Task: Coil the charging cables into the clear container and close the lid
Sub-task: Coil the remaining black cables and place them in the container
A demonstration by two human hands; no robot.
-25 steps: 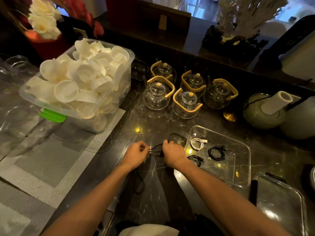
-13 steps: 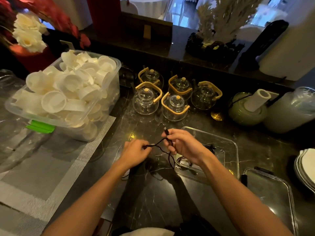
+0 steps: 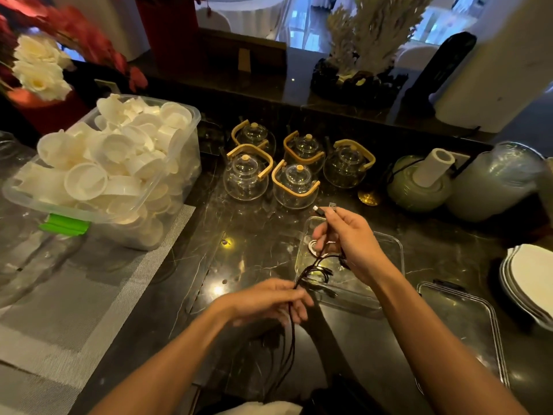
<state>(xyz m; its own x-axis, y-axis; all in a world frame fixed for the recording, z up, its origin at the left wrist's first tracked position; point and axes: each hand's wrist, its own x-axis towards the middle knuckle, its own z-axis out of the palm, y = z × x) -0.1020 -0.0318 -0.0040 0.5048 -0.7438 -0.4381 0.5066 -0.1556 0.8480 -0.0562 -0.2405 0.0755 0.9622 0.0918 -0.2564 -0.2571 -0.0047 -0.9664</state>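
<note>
A black charging cable [image 3: 291, 333] runs between both hands above the dark marble counter. My right hand [image 3: 348, 241] pinches its plug ends, which stick up past the fingers, over the clear container [image 3: 395, 253]. My left hand [image 3: 269, 301] grips the cable's strands lower down, in front of the container; the rest hangs toward me. Inside the container lie a white coiled cable [image 3: 314, 245] and black coils, partly hidden by my right hand. The clear lid [image 3: 466, 324] rests flat to the container's right.
A large plastic bin of white cups [image 3: 113, 172] stands at the left on a grey placemat [image 3: 74, 295]. Several glass teapots [image 3: 294, 184] sit behind the container. A green pot [image 3: 419, 187] and white plates [image 3: 532, 277] are at the right.
Both hands lifted the black cable off the counter. My right hand rose with the plug ends over the container, and my left hand slid back along the cable toward me.
</note>
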